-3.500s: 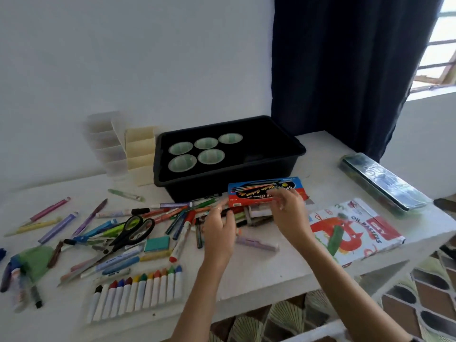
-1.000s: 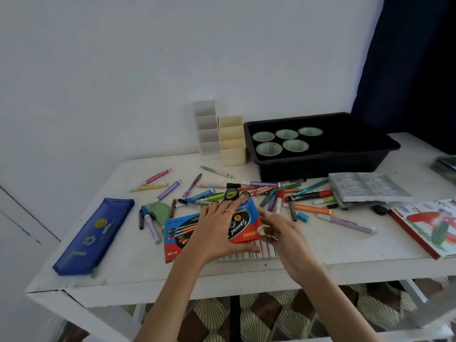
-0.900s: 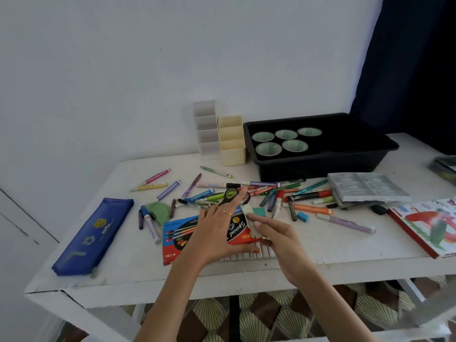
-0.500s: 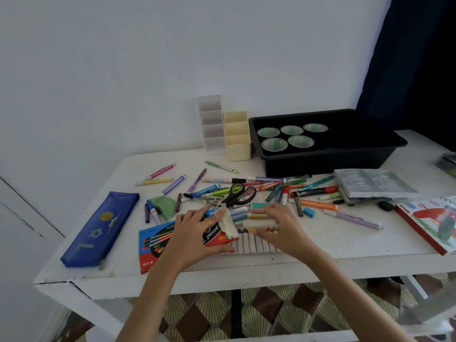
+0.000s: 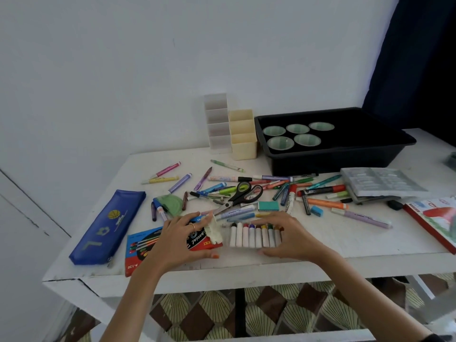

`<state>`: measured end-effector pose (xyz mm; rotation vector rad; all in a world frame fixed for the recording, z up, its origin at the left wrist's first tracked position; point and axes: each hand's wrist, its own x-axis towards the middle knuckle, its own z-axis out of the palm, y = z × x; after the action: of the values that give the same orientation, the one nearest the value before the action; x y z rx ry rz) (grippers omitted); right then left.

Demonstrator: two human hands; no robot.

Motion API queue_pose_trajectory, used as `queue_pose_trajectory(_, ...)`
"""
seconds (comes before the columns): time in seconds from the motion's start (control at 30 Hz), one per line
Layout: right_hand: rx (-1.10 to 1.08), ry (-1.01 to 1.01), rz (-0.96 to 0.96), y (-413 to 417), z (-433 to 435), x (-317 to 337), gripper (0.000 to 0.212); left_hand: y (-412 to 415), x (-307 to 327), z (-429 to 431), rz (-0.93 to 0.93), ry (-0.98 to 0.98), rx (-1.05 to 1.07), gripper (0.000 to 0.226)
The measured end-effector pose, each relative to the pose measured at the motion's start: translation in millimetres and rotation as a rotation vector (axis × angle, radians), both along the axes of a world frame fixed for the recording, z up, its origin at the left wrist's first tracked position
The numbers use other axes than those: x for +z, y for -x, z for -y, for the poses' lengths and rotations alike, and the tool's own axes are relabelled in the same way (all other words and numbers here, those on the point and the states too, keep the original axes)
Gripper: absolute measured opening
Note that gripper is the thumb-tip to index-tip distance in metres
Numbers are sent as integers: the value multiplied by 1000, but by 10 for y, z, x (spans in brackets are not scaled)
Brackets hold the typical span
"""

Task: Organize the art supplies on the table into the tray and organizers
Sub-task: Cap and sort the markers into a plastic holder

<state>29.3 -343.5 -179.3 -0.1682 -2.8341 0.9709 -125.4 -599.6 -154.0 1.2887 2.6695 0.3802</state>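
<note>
A red and blue crayon box (image 5: 138,248) lies near the table's front edge, its white end flap open toward the right. My left hand (image 5: 177,240) grips the box, fingers spread on top and thumb at its near edge. Just right of the box lies a row of white-wrapped crayons (image 5: 249,236) with coloured tips. My right hand (image 5: 291,240) holds the right end of that row, fingers curled over the far side and thumb on the near side. At the back stand the black tray (image 5: 345,149), a white organizer (image 5: 217,124) and a cream organizer (image 5: 243,139).
Several loose markers and pens, black scissors (image 5: 244,193) and a teal eraser (image 5: 268,206) lie scattered mid-table. A blue pencil case (image 5: 108,223) lies at the left. A grey plastic insert (image 5: 380,185) and an oil pastel box (image 5: 439,218) lie at the right. Several green cups sit in the tray.
The crayon box went from held near the tray to flat at the front left under my left hand. My right hand dropped from above the crayon row onto its right end.
</note>
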Motion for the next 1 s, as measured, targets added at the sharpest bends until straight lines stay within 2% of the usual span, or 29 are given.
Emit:
queue_pose_trajectory(0.13,-130,93,-157,-7,17,12,61,-21,-27,-32,29,-7,-16,98)
queue_pose_trajectory(0.3,-193,-24,-284,47,125,-80,60,-51,-106,-134,42,-76,-31,95)
queue_pose_trajectory(0.5,-113,-28,-198,4,180,-79,57,-83,-131,-231,4,-93,-27,98)
queue_pose_trajectory(0.67,-3,-39,-99,-18,119,-43,53,-45,-196,-251,23,-29,-107,86)
queue_pose_trajectory(0.83,75,-80,-58,19,122,-37,58,-123,-244,-321,52,1,-185,87)
queue_pose_trajectory(0.93,44,-130,-70,26,174,-53,62,-140,-325,-361,56,-31,-182,85)
queue_pose_trajectory(1.0,-63,-101,-135,1,198,-59,52,-145,-360,-366,61,-55,-167,84)
